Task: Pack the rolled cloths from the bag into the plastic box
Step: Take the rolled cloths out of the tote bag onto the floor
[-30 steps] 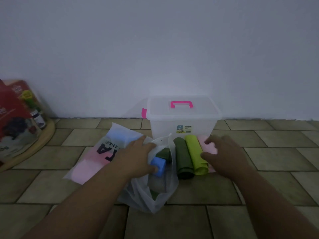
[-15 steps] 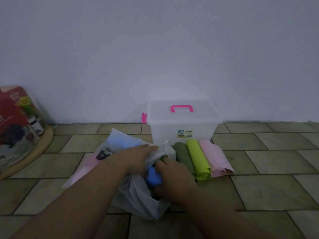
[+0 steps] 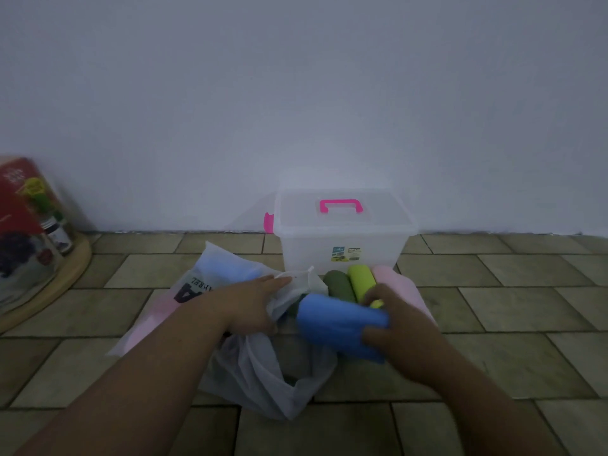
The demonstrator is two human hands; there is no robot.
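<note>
Blue roll leaving the bag, box still lidded.
Left hand [image 3: 250,301] pinches the bag [image 3: 263,373] mouth open; right hand [image 3: 398,327] fingers wrap the blue roll [image 3: 332,324] just outside it; three rolls [image 3: 360,283] lie before the box [image 3: 342,248].

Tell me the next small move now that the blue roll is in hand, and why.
Probably lay the blue roll held by the right hand on the floor beside the dark green roll, since the plastic box has its lid shut.

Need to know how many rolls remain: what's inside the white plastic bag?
Inside the white plastic bag, a dark green cloth shows at the mouth held by the left hand. Anything deeper is covered.
</note>
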